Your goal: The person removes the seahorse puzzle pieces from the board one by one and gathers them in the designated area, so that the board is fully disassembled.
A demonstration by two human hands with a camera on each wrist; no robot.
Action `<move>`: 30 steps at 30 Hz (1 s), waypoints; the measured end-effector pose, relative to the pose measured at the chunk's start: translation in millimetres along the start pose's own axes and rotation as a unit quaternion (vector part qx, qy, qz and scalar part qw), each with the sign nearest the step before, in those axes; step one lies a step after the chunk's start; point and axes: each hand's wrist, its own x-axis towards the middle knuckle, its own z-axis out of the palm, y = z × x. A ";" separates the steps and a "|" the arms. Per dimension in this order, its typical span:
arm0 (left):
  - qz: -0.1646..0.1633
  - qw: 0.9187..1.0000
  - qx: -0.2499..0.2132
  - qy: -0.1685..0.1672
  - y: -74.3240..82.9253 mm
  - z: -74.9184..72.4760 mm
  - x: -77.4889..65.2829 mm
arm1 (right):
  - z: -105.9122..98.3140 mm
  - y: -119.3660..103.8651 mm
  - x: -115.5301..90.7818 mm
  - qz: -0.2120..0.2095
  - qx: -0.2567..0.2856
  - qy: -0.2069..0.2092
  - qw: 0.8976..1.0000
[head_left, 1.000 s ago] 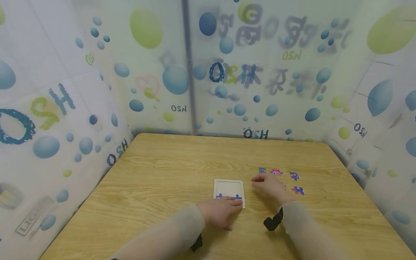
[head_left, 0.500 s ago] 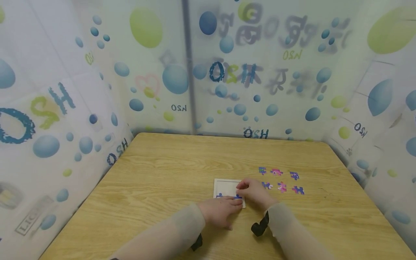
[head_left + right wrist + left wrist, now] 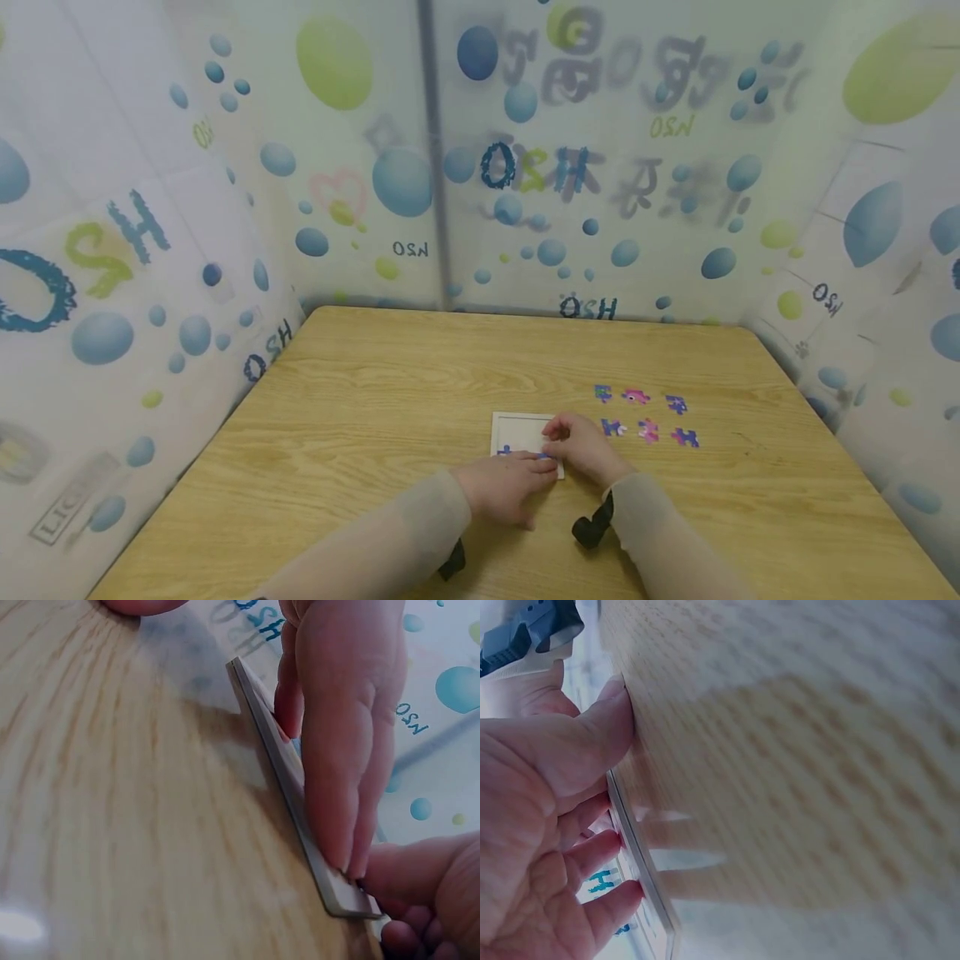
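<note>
A small square puzzle tray (image 3: 517, 425) with a pale base lies on the wooden table, with blue puzzle pieces (image 3: 506, 451) along its near side. My left hand (image 3: 504, 487) rests flat across that near part, fingers straight, covering much of those pieces. At the tray's right side, the fingertips of my right hand (image 3: 588, 446) touch the inside area near the left fingers. In the right wrist view, the curled right fingers (image 3: 420, 881) meet the tray's corner beside the left fingers (image 3: 337, 780). Whether a piece is between the right fingertips is hidden.
Several loose purple and pink puzzle pieces (image 3: 648, 431) lie in two rows to the right of the tray. The wooden table (image 3: 390, 375) ends against patterned curtain walls (image 3: 360, 250) at the back and sides.
My right hand has moved left from beside the loose pieces onto the tray's right side, uncovering a piece. During the last half second it barely moved. My left hand has stayed in place.
</note>
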 end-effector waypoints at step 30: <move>-0.029 0.995 -0.086 0.042 -25.6 19.2 -56.8 | -0.7 -4.6 3.6 0.013 -0.033 -0.015 0.999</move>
